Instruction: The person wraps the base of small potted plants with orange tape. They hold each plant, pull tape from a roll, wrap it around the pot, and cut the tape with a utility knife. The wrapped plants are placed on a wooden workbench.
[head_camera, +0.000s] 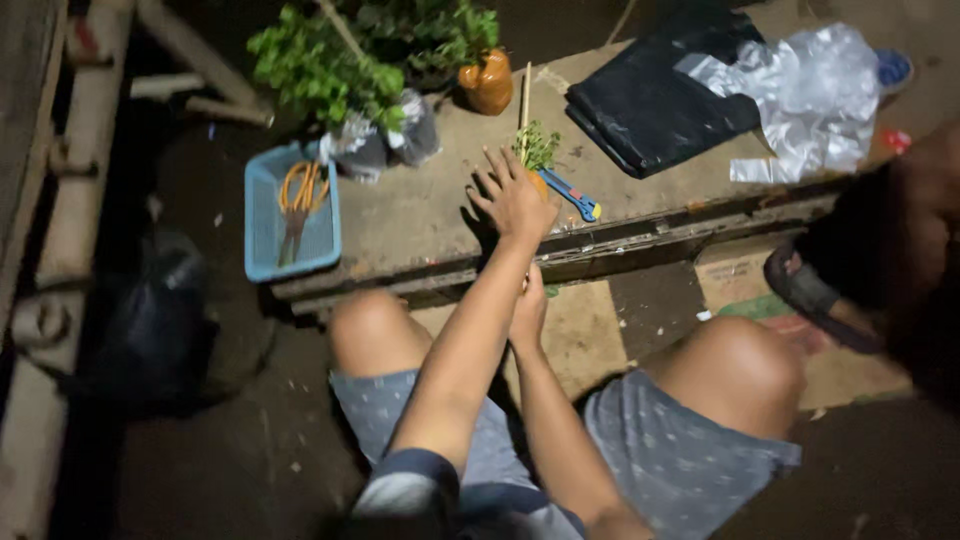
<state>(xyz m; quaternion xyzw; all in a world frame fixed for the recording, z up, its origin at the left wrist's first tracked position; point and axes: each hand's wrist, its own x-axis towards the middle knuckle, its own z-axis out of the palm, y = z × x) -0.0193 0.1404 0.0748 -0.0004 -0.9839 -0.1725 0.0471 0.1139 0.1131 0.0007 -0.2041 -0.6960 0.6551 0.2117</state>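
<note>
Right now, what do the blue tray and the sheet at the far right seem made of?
The blue tray looks like moulded plastic: matte, uniform colour, raised rim. The clear sheet seems thin plastic film: crinkled, glossy, see-through. The left hand rests beside a small plant cutting.

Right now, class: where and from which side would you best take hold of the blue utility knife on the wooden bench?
Probably grip the blue utility knife along its bare handle, near the yellow-tipped end, coming from above on its right. It lies flat and slanted on the wooden bench, its upper end beside the left hand and small green sprig.
</note>
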